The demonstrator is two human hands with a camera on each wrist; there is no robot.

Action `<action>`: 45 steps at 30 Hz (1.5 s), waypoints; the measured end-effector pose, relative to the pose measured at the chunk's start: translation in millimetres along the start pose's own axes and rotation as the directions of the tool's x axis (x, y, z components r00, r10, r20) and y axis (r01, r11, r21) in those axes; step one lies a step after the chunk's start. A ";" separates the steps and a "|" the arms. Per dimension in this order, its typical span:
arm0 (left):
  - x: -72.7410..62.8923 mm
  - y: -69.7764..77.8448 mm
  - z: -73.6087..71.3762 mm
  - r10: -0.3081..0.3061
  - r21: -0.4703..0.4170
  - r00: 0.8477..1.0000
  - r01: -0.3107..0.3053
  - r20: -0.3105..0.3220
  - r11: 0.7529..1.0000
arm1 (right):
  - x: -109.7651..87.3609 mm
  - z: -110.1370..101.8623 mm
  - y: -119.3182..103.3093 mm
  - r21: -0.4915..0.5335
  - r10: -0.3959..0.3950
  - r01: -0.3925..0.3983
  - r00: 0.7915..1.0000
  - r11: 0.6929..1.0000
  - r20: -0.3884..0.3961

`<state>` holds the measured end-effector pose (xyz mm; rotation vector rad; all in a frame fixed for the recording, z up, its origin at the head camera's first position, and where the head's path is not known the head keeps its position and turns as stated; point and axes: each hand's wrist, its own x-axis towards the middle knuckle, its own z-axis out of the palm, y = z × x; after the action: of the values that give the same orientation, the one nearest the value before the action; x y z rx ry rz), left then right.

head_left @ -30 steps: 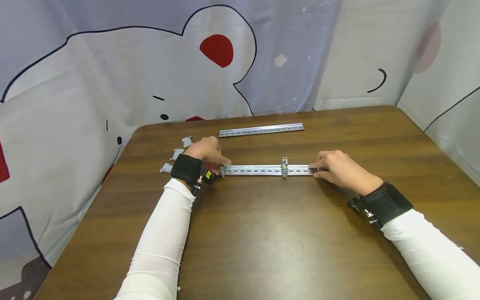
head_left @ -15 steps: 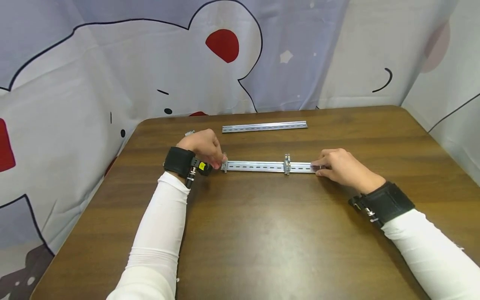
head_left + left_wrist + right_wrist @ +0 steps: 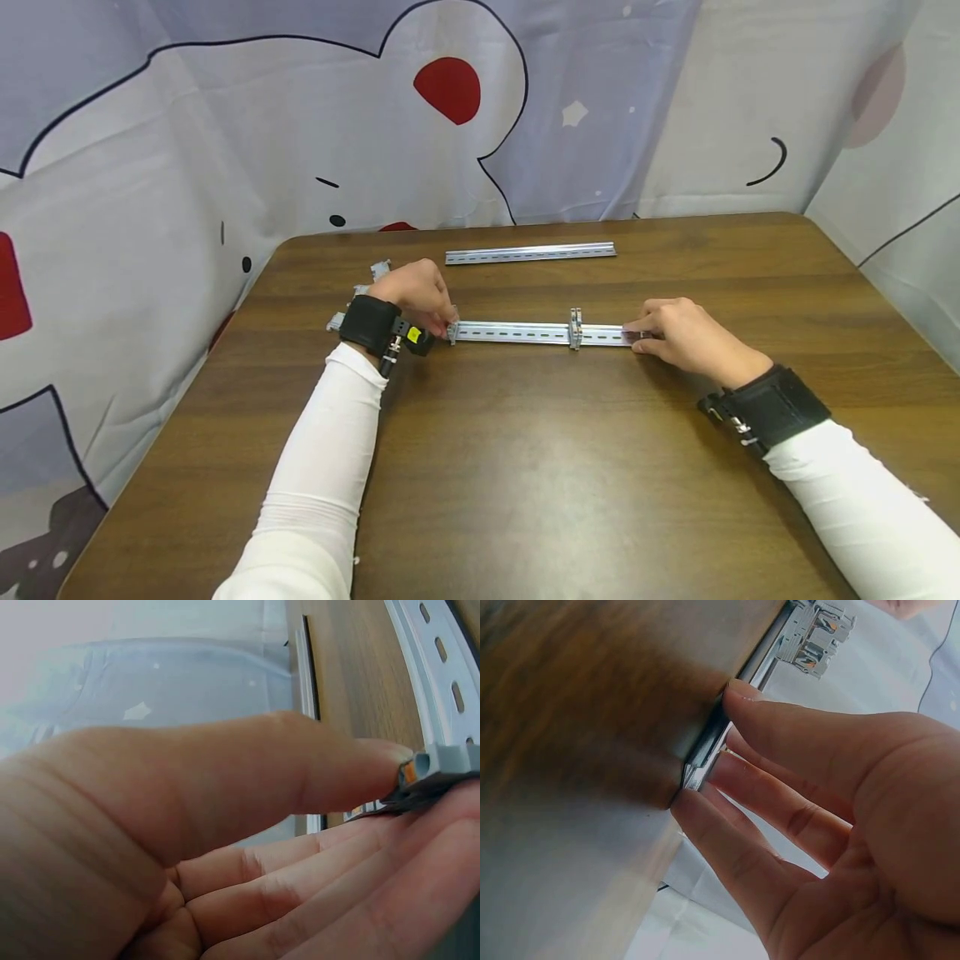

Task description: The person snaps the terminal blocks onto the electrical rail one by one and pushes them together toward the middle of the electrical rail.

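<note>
A slotted metal DIN rail (image 3: 517, 332) lies across the middle of the table. At its left end, my left hand (image 3: 417, 292) pinches a small grey terminal block (image 3: 446, 765) with orange parts between thumb and fingers. The block stands upright across the rail in the head view; the fingers hide part of it. Thumb and fingers of my right hand (image 3: 678, 333) grip the rail's right end from its two long sides. Between the hands, nearer the right one, terminal blocks (image 3: 575, 329) sit side by side on the rail, their orange parts showing in the right wrist view.
A second DIN rail (image 3: 531, 253) lies behind the first, towards the table's back edge. Several loose grey terminal blocks, one of them at the back (image 3: 380, 269), lie left of my left hand, partly covered by it. A printed curtain (image 3: 225, 150) hangs behind the table (image 3: 540, 467).
My left thumb has come back from above the rail, and the hand has shifted at the left end, now pinching the terminal block. My right hand keeps its grip. The head view has shifted slightly.
</note>
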<state>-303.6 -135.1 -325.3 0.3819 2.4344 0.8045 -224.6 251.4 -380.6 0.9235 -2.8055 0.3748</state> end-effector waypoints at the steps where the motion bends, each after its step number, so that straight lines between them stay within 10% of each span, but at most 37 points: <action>1: 1.0 1.2 0.9 0.005 -0.006 1.000 -0.005 0.004 1.000 | -0.5 -0.3 0.1 0.000 0.000 0.000 1.000 1.000 -0.002; 18: 14.7 17.2 23.1 0.140 -0.072 0.990 -0.138 0.027 0.988 | -4.2 3.4 2.7 0.007 -0.039 0.040 0.998 0.999 -0.049; 45: 29.5 29.0 53.8 0.164 -0.314 0.984 -0.135 0.067 0.940 | -1.5 0.8 1.0 0.007 -0.047 0.047 0.998 0.999 -0.046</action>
<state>-293.9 -75.2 -355.6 0.4749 2.1658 1.1871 -224.1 252.8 -381.8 0.9681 -2.7382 0.3960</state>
